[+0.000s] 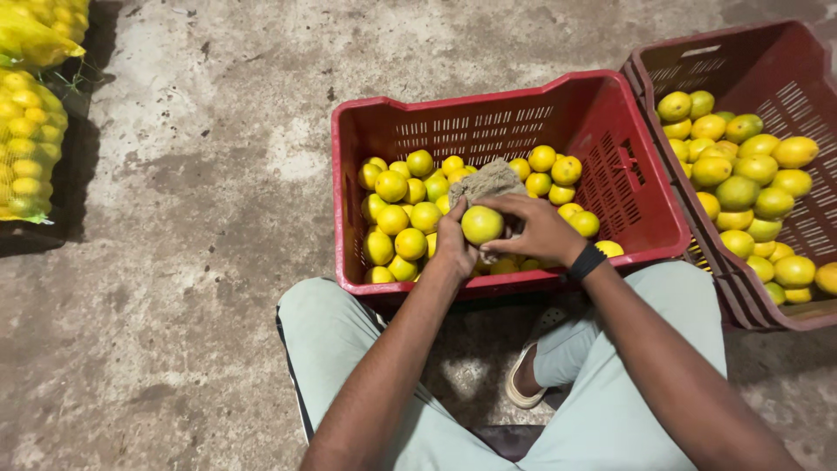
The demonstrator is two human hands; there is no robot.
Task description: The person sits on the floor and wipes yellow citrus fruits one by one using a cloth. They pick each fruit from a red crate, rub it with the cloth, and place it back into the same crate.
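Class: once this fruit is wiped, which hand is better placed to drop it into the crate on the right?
Probably the right hand: it lies nearer the dark-red slotted plastic crate than the left hand.

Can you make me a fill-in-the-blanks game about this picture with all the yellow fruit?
1. Both hands, the left hand and the right hand, hold one yellow-green ____ fruit.
2. The crates are coloured ____.
3. A grey-brown ____ lies on the fruit in the near crate.
4. The person wears a black band on the ____ wrist.

Missing words: citrus; red; cloth; right
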